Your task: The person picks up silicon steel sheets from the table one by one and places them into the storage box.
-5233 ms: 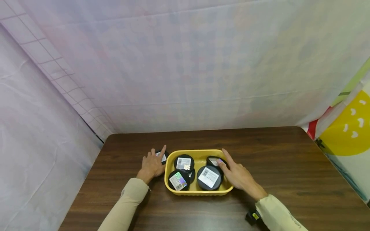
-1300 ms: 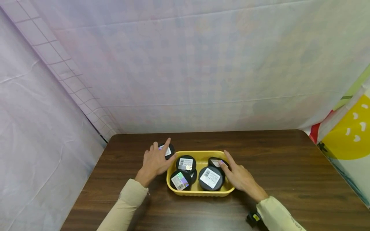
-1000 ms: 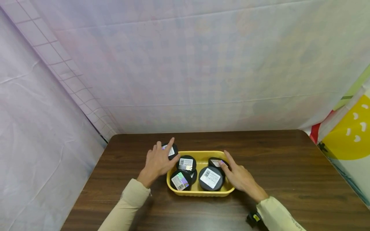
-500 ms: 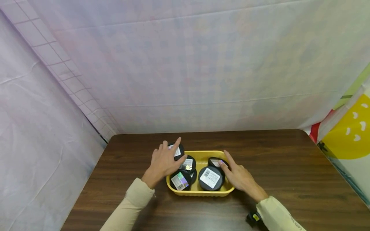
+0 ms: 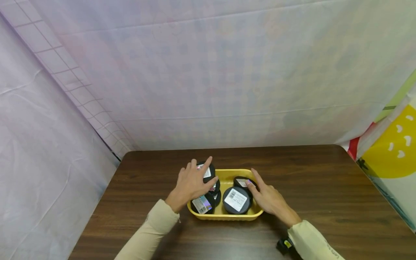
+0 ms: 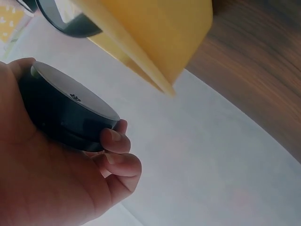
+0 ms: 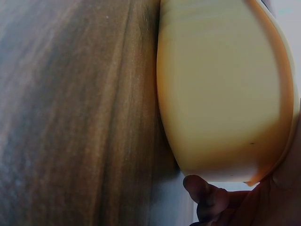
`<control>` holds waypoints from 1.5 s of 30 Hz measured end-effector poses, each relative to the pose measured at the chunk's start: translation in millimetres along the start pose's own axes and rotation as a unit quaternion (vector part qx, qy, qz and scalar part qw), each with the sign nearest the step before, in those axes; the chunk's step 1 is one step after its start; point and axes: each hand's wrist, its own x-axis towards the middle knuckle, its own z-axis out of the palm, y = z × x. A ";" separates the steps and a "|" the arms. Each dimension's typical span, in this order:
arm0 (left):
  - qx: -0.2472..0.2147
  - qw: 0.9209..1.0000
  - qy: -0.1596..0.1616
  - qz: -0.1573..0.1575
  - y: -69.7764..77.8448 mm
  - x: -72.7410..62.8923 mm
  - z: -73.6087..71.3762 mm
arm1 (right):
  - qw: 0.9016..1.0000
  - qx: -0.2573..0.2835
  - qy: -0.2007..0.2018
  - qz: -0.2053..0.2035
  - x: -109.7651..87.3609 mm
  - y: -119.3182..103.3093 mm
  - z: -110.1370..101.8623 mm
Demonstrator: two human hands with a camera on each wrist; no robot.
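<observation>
A flat round black container (image 5: 212, 172) with a white label is gripped in my left hand (image 5: 191, 183). It hangs over the back left corner of a yellow plastic basket (image 5: 227, 217). In the left wrist view its pale face (image 6: 75, 89) shows, fingers curled around the dark side. My right hand (image 5: 271, 198) grips the basket's right rim, thumb inside; in the right wrist view its fingertips (image 7: 207, 197) bend at the outer wall. Inside lie several similar black containers, among them a large one (image 5: 235, 200), a front left one (image 5: 203, 204) and one near my right thumb (image 5: 240, 180).
The basket stands on a dark wood table (image 5: 312, 187). A small black device (image 5: 284, 245) with a yellow-green patch is by the right sleeve. Behind the table hangs a pale cloth (image 5: 208, 90); a yellow printed cloth (image 5: 390, 155) hangs at the right.
My left hand has carried its black container from the table left of the basket, up and rightward, over the back left corner. The right hand has kept its place on the rim.
</observation>
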 end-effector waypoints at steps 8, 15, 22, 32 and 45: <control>0.013 1.000 -0.015 0.011 9.0 2.9 6.5 | 1.000 0.002 0.000 0.000 -0.6 -0.8 -0.9; 0.011 0.999 -0.028 0.009 13.8 5.4 10.4 | 1.000 0.002 -0.002 0.005 -0.5 -0.6 -0.7; 0.026 0.999 -0.032 0.015 16.6 7.0 13.5 | 1.000 0.002 0.000 0.005 -0.4 -0.8 -1.1; 0.038 0.998 -0.037 0.023 19.7 9.0 20.4 | 1.000 0.002 0.002 0.006 -0.7 -0.6 -0.2; 0.053 0.997 -0.052 0.020 20.4 9.9 29.5 | 1.000 0.003 0.002 0.006 -0.6 -0.3 -0.1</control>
